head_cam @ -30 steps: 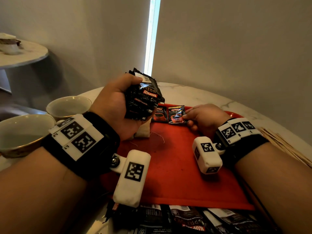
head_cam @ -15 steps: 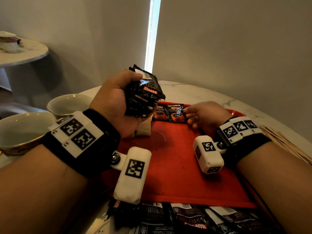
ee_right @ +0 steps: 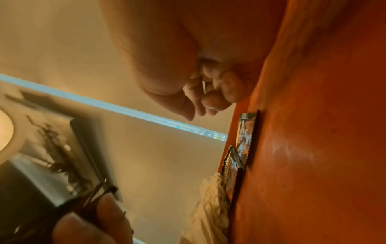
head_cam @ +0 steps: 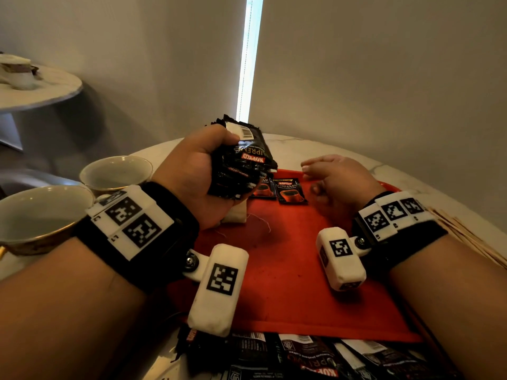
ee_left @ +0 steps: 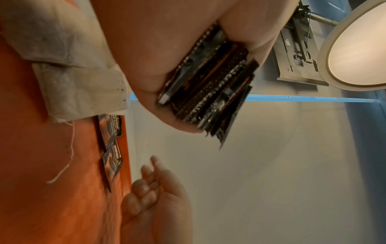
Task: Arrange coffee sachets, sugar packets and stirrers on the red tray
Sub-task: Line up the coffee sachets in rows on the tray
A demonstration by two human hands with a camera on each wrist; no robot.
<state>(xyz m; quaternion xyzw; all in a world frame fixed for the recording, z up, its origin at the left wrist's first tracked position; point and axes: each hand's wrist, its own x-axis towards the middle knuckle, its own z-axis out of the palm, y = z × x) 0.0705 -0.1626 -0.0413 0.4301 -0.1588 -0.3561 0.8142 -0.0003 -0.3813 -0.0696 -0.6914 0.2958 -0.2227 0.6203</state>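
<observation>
Two hands above the tray (head_cam: 288,270): left hand (head_cam: 192,174) clutching sachets (head_cam: 241,165), right hand (head_cam: 337,176) empty.

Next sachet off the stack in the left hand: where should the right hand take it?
Pinch the front sachet's free top edge, coming from the right. The left hand wraps the stack's lower half; the upper edges fan out clear, facing the empty right hand.

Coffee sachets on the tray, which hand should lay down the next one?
Right. The right hand hangs empty beside the two sachets on the red tray; the left hand is full, gripping the stack to draw from.
</observation>
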